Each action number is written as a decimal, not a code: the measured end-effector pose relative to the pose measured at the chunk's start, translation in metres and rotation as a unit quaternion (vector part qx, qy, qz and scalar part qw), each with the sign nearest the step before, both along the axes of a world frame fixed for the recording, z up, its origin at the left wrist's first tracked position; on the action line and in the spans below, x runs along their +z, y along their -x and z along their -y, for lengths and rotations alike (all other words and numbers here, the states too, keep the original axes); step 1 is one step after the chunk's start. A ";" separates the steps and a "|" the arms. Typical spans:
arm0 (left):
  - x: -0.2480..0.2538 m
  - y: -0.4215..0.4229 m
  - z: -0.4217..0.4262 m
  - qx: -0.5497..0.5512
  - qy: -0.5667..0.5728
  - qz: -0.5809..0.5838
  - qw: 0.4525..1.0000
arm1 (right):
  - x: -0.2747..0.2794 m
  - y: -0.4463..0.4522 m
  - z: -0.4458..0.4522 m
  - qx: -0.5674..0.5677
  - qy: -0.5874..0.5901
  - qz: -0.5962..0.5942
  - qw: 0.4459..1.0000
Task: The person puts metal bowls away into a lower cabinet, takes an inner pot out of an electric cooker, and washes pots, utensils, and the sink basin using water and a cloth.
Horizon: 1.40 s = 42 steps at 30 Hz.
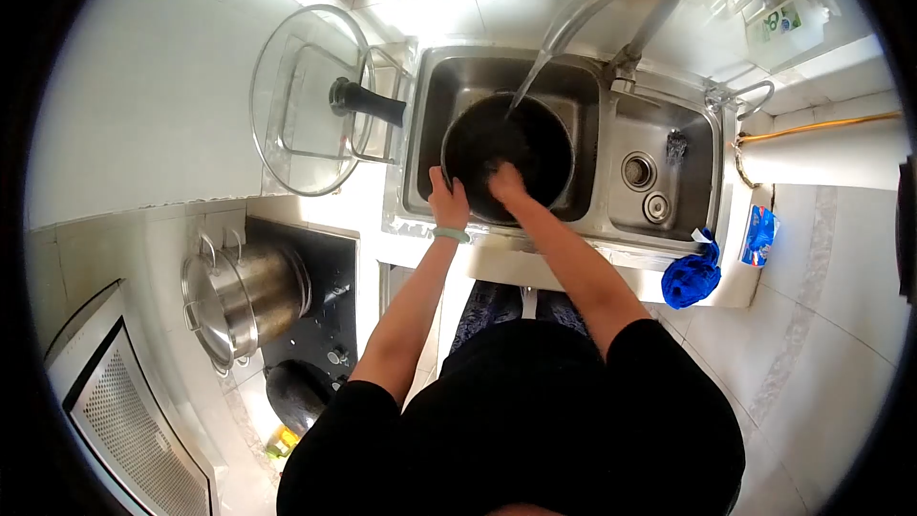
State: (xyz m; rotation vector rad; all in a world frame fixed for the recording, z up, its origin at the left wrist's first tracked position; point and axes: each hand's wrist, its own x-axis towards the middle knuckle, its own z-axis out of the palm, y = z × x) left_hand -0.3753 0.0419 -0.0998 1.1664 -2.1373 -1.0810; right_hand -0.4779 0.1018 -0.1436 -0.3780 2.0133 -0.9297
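Observation:
A round black pot point(548, 148) sits in the larger left basin of the steel sink point(583, 172). The curved faucet point(583, 8) reaches over it, with a stream of water falling inside. My left hand point(447, 203), with a pale green band at the wrist, grips the pot's near left rim. Down inside the pot is my right hand point(506, 183), its fingers curled against the dark interior. Whatever those fingers hold is too dark and small to make out.
Left of the sink, a glass lid point(296, 100) with a black handle stands upright in a rack. A steel pot point(244, 296) and a black wok point(298, 394) are on the stove. A blue cloth point(692, 279) hangs at the counter's right edge, near a blue packet point(759, 236).

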 end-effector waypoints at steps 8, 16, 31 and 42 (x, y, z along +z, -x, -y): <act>0.001 -0.004 0.005 -0.037 0.000 -0.037 0.999 | 0.012 -0.005 -0.026 0.429 -0.089 -0.138 0.888; 0.000 0.016 0.003 -0.091 0.049 0.016 0.995 | -0.036 -0.016 -0.015 0.273 -0.099 -0.057 0.955; 0.000 0.007 0.033 -0.127 -0.016 0.022 0.992 | -0.068 0.032 0.014 0.165 -0.128 -0.355 0.911; -0.013 -0.002 0.033 -0.083 -0.054 -0.020 0.995 | -0.022 0.042 -0.026 0.504 -0.162 -0.164 0.832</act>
